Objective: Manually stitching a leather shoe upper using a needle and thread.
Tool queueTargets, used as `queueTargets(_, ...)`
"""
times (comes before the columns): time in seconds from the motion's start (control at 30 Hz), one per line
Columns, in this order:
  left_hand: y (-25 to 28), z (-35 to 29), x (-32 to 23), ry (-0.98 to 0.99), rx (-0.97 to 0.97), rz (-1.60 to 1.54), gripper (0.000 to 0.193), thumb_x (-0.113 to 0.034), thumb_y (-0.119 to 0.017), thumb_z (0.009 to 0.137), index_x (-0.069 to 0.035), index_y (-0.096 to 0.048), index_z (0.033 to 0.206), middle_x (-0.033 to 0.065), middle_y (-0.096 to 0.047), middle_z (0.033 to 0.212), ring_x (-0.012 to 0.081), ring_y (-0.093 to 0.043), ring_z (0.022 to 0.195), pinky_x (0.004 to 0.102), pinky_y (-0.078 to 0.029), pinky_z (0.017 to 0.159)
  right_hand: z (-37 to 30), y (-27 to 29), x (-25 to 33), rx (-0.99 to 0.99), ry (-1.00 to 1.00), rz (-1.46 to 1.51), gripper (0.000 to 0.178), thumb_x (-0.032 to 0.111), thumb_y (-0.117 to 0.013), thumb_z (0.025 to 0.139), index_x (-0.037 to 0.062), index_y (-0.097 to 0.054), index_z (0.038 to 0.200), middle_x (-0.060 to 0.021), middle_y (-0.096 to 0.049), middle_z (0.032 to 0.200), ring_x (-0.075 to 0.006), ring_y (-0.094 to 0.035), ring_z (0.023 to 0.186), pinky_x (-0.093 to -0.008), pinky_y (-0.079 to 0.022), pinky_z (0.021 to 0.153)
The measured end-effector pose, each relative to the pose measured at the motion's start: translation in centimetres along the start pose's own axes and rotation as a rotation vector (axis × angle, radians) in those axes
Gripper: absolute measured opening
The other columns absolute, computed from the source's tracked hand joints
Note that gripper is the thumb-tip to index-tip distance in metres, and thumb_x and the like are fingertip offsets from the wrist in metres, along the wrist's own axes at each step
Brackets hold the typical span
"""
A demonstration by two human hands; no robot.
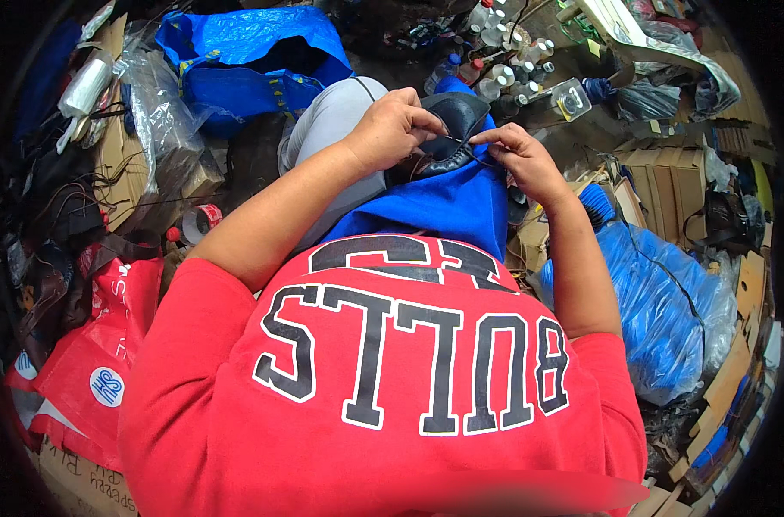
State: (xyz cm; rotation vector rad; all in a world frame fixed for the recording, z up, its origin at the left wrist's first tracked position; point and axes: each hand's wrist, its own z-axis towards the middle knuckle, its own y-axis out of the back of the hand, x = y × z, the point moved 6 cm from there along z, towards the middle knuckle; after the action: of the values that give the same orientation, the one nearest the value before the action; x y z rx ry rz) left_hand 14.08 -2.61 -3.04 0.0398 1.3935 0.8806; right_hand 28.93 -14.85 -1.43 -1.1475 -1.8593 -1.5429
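A black leather shoe (457,110) with a gathered seam rests at my lap, against a blue cloth (443,211) that lies over my thigh. My left hand (397,126) is closed in a pinch at the shoe's left side, on a thin dark thread. On the other side, my right hand (521,158) pinches too, its thumb and forefinger at the thread near the seam. The two sets of fingertips are a short gap apart, just over the shoe. Whether a needle is between the fingers is too small to tell.
A blue bag (249,73) gapes beyond my grey-clad knee (331,121). Several small bottles (517,65) stand at the far right. To the right are a plastic-wrapped blue bundle (650,302) and cardboard (668,185); a red bag (86,370) lies at left.
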Motion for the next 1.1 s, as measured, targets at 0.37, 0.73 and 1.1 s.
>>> queueTargets(0.37,-0.4,0.2,0.2,0.009,0.029,-0.005,0.019,-0.004,-0.07,0.07,-0.016,-0.073,0.083,0.0047,-0.049,0.072,0.0205,-0.05,0.073,0.0312,-0.044,0.064,0.3,0.2,-0.5,0.02,-0.025,0.075,0.023,0.003,-0.055,0.085,0.0107,-0.067,0.103,-0.0015,-0.048,0.088,-0.0122,-0.048,0.086,-0.0235,-0.038,0.08)
queueTargets(0.73,-1.2,1.8,0.4,-0.066,0.118,-0.001,0.018,-0.003,-0.07,0.069,-0.013,-0.072,0.084,0.0051,-0.053,0.072,0.021,-0.052,0.075,0.0323,-0.044,0.066,0.6,-0.1,-1.3,0.079,-0.046,0.237,0.025,0.005,-0.058,0.083,0.0095,-0.067,0.105,-0.0004,-0.051,0.09,-0.0111,-0.049,0.089,-0.0236,-0.038,0.082)
queueTargets(1.1,-0.9,0.2,0.2,0.057,0.122,-0.154,0.027,-0.005,-0.068,0.071,-0.011,-0.07,0.097,0.0069,-0.064,0.077,0.0187,-0.061,0.072,0.0308,-0.048,0.065,-0.1,-0.9,-1.0,-0.018,-0.153,0.491,0.029,0.01,-0.066,0.08,0.0072,-0.065,0.109,0.002,-0.061,0.086,-0.0068,-0.052,0.077,-0.0221,-0.043,0.072)
